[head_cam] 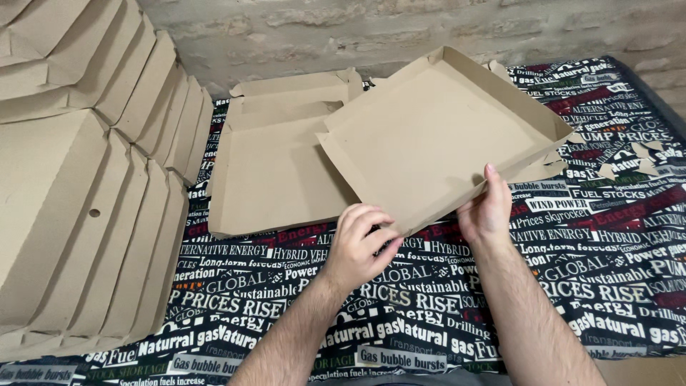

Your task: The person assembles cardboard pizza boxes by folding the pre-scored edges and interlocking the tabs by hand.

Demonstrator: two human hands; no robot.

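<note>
Print-covered cloth (443, 314) carries flat cardboard blank (279, 171), folded box stacks (78, 214), cardboard scraps (636, 161).

Folded boxes (86, 193) stack at the left; a printed cloth (600, 271) covers the surface, a brick wall (300, 28) along the top.

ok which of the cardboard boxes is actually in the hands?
The open box half tilted up at centre right: the left hand and right hand grip its near edge. The other half lies flat; the folded boxes stand stacked at left, untouched.
</note>
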